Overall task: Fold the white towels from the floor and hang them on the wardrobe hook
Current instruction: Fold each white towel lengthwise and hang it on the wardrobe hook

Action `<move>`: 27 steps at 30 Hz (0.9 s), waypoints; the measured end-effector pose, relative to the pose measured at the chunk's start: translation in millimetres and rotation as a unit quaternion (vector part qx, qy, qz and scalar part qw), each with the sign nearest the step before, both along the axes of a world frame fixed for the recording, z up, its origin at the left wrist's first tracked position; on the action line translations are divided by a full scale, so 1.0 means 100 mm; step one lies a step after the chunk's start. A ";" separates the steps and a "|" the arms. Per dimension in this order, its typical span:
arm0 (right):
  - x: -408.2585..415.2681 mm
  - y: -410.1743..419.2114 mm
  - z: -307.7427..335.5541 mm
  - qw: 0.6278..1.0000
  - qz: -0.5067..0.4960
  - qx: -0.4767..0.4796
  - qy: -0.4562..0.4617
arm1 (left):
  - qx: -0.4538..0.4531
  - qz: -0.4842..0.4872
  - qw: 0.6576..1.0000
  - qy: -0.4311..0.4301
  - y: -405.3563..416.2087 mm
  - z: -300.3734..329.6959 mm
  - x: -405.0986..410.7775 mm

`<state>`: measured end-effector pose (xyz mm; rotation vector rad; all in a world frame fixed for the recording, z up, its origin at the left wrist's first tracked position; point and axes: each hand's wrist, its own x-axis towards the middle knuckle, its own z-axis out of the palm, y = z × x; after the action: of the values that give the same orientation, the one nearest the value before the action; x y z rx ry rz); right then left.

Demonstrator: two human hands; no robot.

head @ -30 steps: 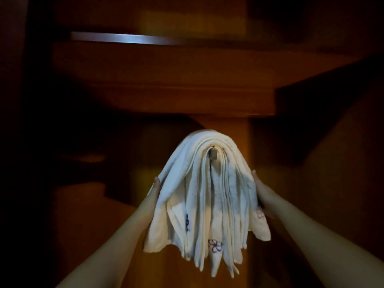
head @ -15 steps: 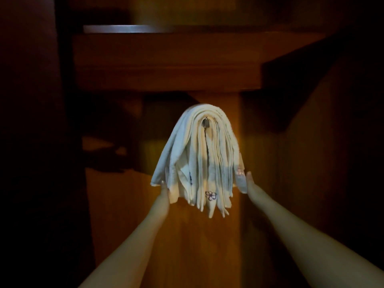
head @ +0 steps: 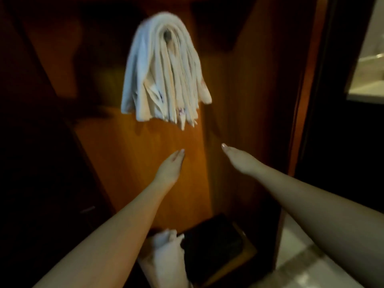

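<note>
Several folded white towels hang in a thick bunch over a hook on the wooden wardrobe panel, upper centre. Small floral embroidery shows near their lower ends. My left hand is below the bunch, fingers straight and together, holding nothing. My right hand is level with it to the right, also flat and empty. Both hands are clear of the hanging towels. A loose white towel lies crumpled low down on the wardrobe floor, partly hidden by my left forearm.
The wooden wardrobe panel stands straight ahead, with dark recesses to the left. A dark flat object lies on the wardrobe base beside the loose towel. Pale tiled floor shows at lower right, and a lit opening at far right.
Both hands have let go of the hanging towels and dropped below them. The view has tilted down, so the bunch sits higher and the floor towel has come into sight.
</note>
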<state>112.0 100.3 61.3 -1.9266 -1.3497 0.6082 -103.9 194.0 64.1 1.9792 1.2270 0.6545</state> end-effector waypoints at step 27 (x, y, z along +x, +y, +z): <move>1.85 -4.30 -3.64 0.912 -0.198 -0.359 0.023 | -0.037 -0.422 0.834 0.355 -2.92 -3.42 3.06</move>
<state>296.9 -329.4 -302.2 -2.6471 -0.6930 1.0259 202.0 -98.0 -278.1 2.4763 0.5622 -0.6139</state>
